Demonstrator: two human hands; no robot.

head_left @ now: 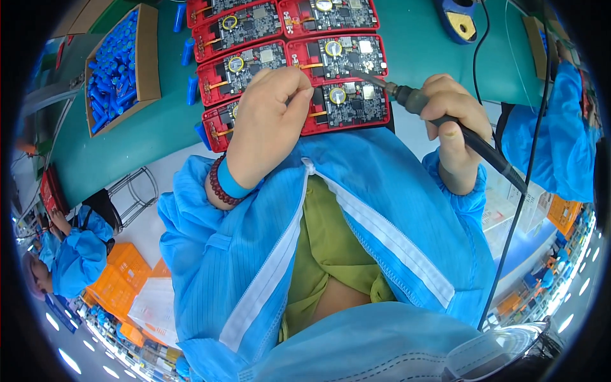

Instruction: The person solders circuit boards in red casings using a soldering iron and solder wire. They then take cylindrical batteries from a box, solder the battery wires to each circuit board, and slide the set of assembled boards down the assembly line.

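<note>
My right hand (457, 118) grips a soldering iron (417, 102), its metal tip pointing left over the circuit boards. The tip lies between two boards of the right column, near their upper and lower edges. My left hand (267, 121) is closed in a pinch above the left column; what its fingers hold, if anything, is hidden. Several green-black circuit boards (356, 109) sit in red plastic housings (382, 121), set out in two columns. Each visible board carries a round coin cell (333, 48) and an orange flat cable (312, 65). My left hand partly covers the nearest left housing.
A cardboard box (149, 63) full of blue cylindrical cells stands at the left of the green bench (172, 121). Loose blue cells (192, 90) lie beside the housings. A blue iron stand with yellow sponge (459, 27) is at the back right. A black cord (531, 153) runs down the right.
</note>
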